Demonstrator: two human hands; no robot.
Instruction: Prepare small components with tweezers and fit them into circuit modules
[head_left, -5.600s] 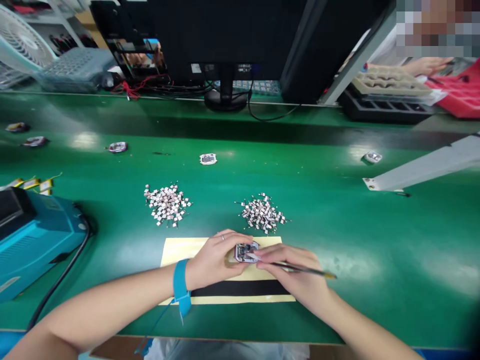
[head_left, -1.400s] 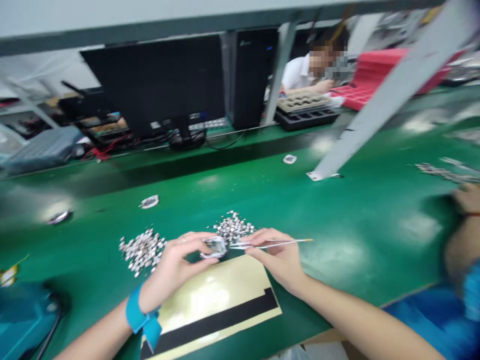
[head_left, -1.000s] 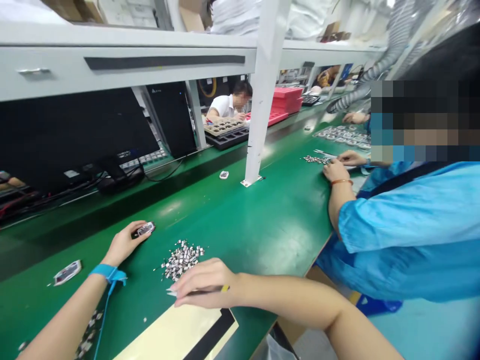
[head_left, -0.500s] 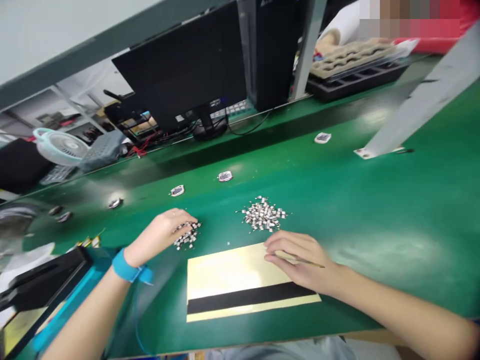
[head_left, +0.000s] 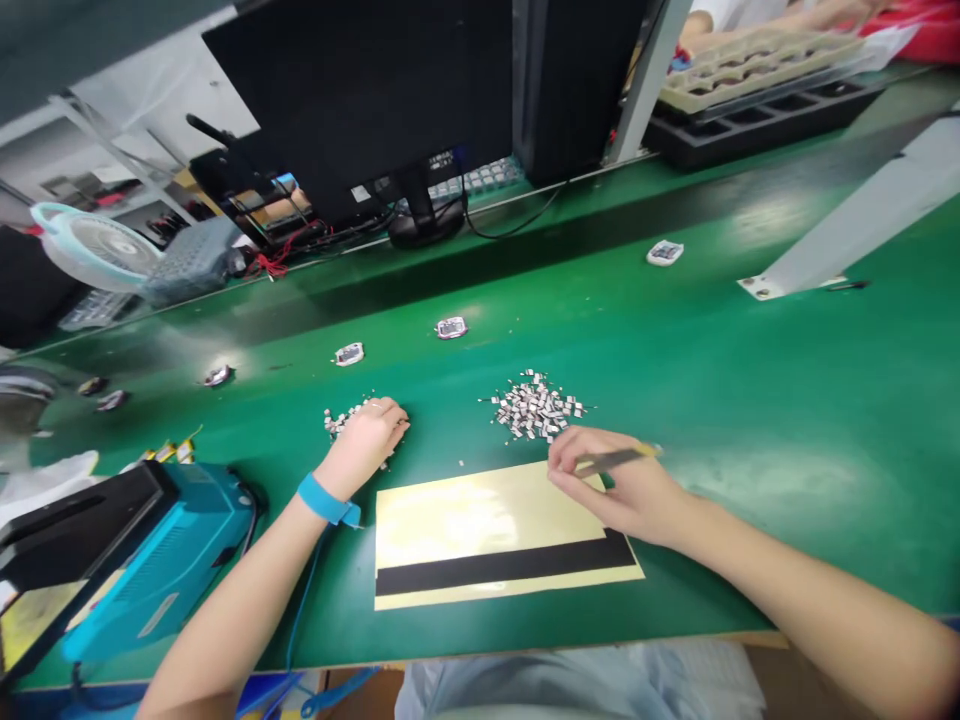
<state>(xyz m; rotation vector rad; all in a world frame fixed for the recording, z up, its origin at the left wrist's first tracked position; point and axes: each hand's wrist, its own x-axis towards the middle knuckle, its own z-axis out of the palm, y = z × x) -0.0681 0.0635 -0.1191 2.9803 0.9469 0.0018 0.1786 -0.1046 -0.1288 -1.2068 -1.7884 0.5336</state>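
Observation:
My left hand (head_left: 369, 440), with a blue wrist strap (head_left: 328, 500), rests over the smaller pile of small white and dark parts (head_left: 339, 420). Its fingers are bent together at the pile's right side; what they hold, if anything, is too small to make out. My right hand (head_left: 611, 480) grips a thin tool like tweezers (head_left: 619, 458) at the upper right of a pale yellow sheet (head_left: 450, 515) with a black strip (head_left: 487, 568). Just above that hand lies the larger pile of small parts (head_left: 534, 405).
Several small white-edged pieces, one here (head_left: 451, 327), lie in a row behind the piles. A monitor (head_left: 360, 120) stands at the back, a teal device (head_left: 165, 560) at left, a metal post (head_left: 862, 210) at right. Another person's arm (head_left: 817, 15) shows beyond stacked trays (head_left: 757, 75).
My left hand has moved right across the smaller pile, uncovering its left part. The tool in my right hand has tilted, its rear end now higher. The camera view has shifted slightly.

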